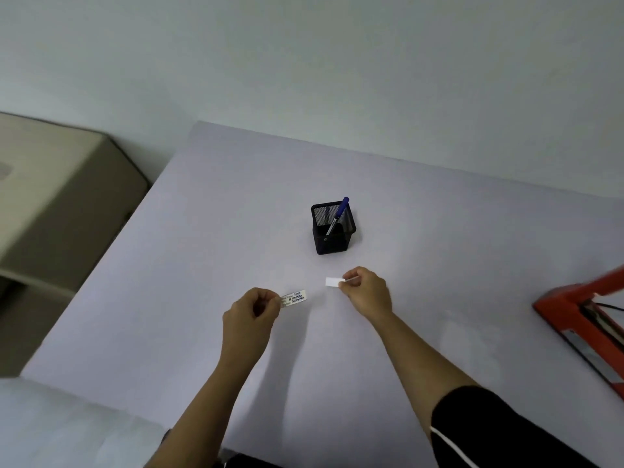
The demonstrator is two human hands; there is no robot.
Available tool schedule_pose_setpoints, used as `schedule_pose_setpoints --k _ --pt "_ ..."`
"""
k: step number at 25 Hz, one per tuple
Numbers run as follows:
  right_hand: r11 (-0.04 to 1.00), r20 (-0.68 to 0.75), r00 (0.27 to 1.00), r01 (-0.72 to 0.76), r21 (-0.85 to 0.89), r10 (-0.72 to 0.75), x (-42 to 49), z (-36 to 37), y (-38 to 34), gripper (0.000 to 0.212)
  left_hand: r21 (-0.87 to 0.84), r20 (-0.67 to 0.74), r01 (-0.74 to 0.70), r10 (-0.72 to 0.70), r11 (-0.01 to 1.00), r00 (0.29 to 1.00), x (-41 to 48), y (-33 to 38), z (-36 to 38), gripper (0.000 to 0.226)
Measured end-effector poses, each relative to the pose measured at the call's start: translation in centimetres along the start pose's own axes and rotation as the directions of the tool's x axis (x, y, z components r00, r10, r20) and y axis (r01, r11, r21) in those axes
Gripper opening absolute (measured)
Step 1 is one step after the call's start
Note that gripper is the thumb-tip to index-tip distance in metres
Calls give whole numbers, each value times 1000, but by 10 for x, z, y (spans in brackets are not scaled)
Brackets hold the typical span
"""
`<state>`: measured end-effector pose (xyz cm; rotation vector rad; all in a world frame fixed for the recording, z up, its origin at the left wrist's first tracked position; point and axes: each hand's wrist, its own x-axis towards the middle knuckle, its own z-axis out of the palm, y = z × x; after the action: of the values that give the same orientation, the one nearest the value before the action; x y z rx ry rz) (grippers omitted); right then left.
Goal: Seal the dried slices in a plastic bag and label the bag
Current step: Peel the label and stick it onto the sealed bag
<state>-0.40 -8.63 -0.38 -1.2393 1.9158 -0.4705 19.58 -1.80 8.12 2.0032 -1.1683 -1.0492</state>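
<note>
Though no plastic bag or dried slices show in view, a person works at a pale surface [202, 248], with a red-framed machine [567, 304] well right of the black mesh pen holder [332, 239] that carries a blue pen [341, 209]. Nearer than the holder, the left hand [251, 312] pinches a handwritten label [295, 298] in curled fingers [266, 298], while the right hand [368, 292] pinches a blank white strip [333, 282], apparently its backing. Labelling should go best if the sticky face is kept off skin and laid flat from one end once the bag is at hand.
</note>
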Motion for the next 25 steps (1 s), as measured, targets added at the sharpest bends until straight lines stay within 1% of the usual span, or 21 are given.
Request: schedule_pose_setpoints --k 3,6,8,11,13,14,18,21,23,25 --pt "991 -14 1000 0 -137 -2 8 13 5 15 19 5 40 -40 999 999 -1 -5 -5 14" --pt "991 -53 998 38 -129 -46 5 17 8 24 16 13 32 -32 999 999 0 -1 -2 14" --pt "995 -92 994 52 -83 -60 -3 10 12 23 1 37 15 -15 1000 999 0 9 6 14" --pt "993 -165 979 117 -8 -117 -23 -20 30 12 1 121 -38 37 999 992 1 26 33 13" --pt "989 -222 965 148 22 -140 -40 -51 60 7 15 210 -80 75 997 975 -4 38 64 13" --pt "988 -247 959 149 30 -137 -50 -67 80 9 18 257 -93 86 995 963 -9 44 82 13" --pt "998 -303 952 51 23 -41 -78 -125 165 20 29 423 -120 97 992 901 -35 58 158 12" --pt "999 -239 971 35 36 -25 -85 -147 204 31 51 516 -125 81 991 853 -47 58 204 11" --pt "997 -164 985 58 59 -48 -85 -154 220 39 93 563 -139 63 986 824 -53 57 231 10" --pt "995 -108 991 84 47 -78 -81 -157 231 45 129 583 -157 53 979 811 -58 57 254 10"
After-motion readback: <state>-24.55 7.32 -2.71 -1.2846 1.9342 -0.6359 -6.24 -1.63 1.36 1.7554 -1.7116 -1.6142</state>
